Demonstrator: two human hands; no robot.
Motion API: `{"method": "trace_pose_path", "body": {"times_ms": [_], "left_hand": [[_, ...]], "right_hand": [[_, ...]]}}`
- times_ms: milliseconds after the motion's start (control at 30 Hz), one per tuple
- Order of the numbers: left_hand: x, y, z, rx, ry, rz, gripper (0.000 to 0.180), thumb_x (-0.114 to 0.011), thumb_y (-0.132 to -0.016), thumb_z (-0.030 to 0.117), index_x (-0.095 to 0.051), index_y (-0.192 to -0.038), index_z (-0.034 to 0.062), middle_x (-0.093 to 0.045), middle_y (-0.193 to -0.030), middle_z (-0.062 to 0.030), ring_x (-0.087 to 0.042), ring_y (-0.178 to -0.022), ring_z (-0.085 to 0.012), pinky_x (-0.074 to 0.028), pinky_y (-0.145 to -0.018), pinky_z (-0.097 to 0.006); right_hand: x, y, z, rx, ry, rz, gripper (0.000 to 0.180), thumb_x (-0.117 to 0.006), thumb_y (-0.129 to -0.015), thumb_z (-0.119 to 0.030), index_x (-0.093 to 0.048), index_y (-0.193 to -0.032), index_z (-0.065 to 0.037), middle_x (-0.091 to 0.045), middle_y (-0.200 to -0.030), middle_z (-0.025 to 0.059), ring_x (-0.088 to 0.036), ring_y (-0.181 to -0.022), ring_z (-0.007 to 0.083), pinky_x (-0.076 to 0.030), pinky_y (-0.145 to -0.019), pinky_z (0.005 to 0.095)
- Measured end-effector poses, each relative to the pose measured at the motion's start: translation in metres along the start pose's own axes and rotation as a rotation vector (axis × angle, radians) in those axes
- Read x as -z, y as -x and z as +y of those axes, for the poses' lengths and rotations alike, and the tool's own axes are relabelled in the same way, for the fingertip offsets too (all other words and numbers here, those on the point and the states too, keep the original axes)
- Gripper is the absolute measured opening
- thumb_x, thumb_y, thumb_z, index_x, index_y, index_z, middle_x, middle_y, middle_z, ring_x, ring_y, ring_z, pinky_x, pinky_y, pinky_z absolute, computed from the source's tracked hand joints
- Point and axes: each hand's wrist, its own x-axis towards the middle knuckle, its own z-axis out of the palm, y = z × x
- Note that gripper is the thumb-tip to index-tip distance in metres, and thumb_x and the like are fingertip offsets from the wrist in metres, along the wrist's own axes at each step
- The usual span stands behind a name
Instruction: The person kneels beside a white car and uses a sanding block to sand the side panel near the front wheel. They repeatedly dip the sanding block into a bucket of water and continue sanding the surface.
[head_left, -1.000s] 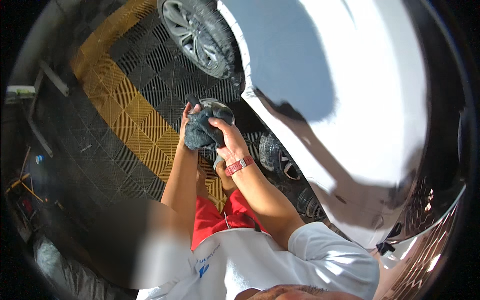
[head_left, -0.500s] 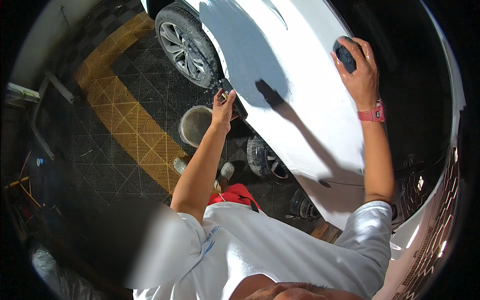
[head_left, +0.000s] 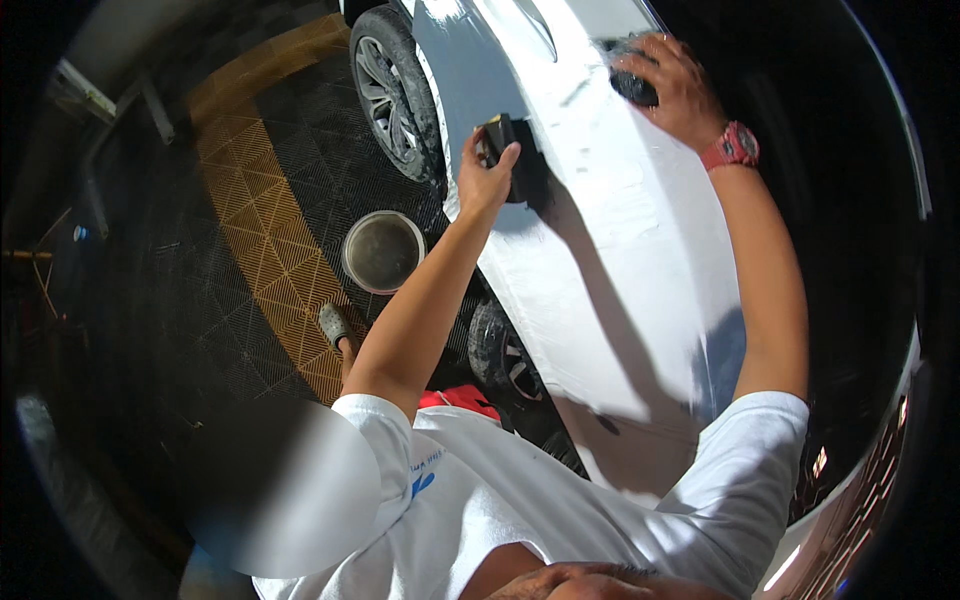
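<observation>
My left hand (head_left: 486, 182) is closed round a dark rectangular block (head_left: 517, 165) with a yellowish edge near its top. The block is over the grey patch (head_left: 455, 70) on the white car body (head_left: 610, 200); whether it touches the panel I cannot tell. Farther to the right, my right hand (head_left: 682, 95), with a red watch on its wrist, curls over a black rounded sponge (head_left: 636, 88). That sponge lies against the upper part of the white panel, by the edge of the dark glass. Wet streaks show on the paint between my hands.
A round bucket (head_left: 383, 252) stands on the black and yellow tiled floor (head_left: 265, 225), left of the car. One car wheel (head_left: 385, 95) is ahead, another (head_left: 500, 345) nearer me. My foot in a light clog (head_left: 335, 325) is on the yellow tiles.
My left hand has risen from beside the front wheel to the grey patch, bringing the block. My right hand has moved forward and left with the sponge. The view has shifted slightly.
</observation>
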Motion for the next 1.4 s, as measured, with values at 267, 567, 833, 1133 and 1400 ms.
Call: {"method": "trace_pose_path", "body": {"times_ms": [267, 567, 833, 1133, 1400], "left_hand": [[-0.043, -0.042, 0.022, -0.429, -0.344, 0.234, 0.074, -0.077, -0.097, 0.040, -0.048, -0.159, 0.0112, -0.062, -0.137, -0.0270, -0.061, -0.128, -0.0421, -0.049, -0.110, -0.047], [-0.075, 0.105, -0.108, -0.755, -0.475, 0.101, 0.079, -0.069, -0.096, 0.001, -0.035, -0.167, 0.0095, -0.048, -0.155, -0.0316, -0.044, -0.145, -0.0479, -0.040, -0.120, -0.055], [-0.052, -0.102, 0.027, -0.675, -0.629, 0.467, 0.065, -0.070, -0.104, 0.034, -0.048, -0.160, 0.0069, -0.065, -0.132, -0.0287, -0.065, -0.119, -0.0431, -0.051, -0.105, -0.051], [-0.078, -0.015, -0.013, -0.649, -0.484, 0.374, 0.065, -0.072, -0.102, 0.039, -0.056, -0.155, 0.0056, -0.064, -0.130, -0.0266, -0.061, -0.127, -0.0427, -0.051, -0.106, -0.050], [-0.074, -0.031, -0.019, -0.632, -0.433, 0.347, 0.064, -0.072, -0.101, 0.039, -0.056, -0.155, 0.0076, -0.061, -0.137, -0.0249, -0.059, -0.129, -0.0407, -0.049, -0.109, -0.050]], "right_hand": [[-0.021, -0.027, 0.017, 0.021, -0.025, 0.155, 0.054, -0.087, -0.089, -0.041, -0.068, -0.136, -0.023, -0.065, -0.141, 0.0042, -0.059, -0.137, 0.0269, -0.047, -0.118, 0.0478], [-0.032, -0.029, 0.015, -0.001, -0.108, 0.133, 0.054, -0.086, -0.090, -0.041, -0.068, -0.137, -0.021, -0.066, -0.140, 0.0055, -0.059, -0.137, 0.0272, -0.047, -0.120, 0.0461], [-0.030, -0.033, 0.012, -0.015, -0.143, 0.137, 0.056, -0.088, -0.088, -0.042, -0.068, -0.136, -0.021, -0.066, -0.141, 0.0054, -0.059, -0.138, 0.0270, -0.049, -0.119, 0.0460], [-0.024, -0.031, 0.012, -0.019, -0.143, 0.131, 0.057, -0.091, -0.085, -0.040, -0.069, -0.133, -0.021, -0.067, -0.138, 0.0047, -0.060, -0.135, 0.0258, -0.050, -0.116, 0.0468], [-0.022, -0.038, 0.007, -0.046, -0.180, 0.107, 0.058, -0.092, -0.083, -0.037, -0.068, -0.134, -0.021, -0.066, -0.138, 0.0042, -0.059, -0.135, 0.0256, -0.048, -0.117, 0.0480]]}}
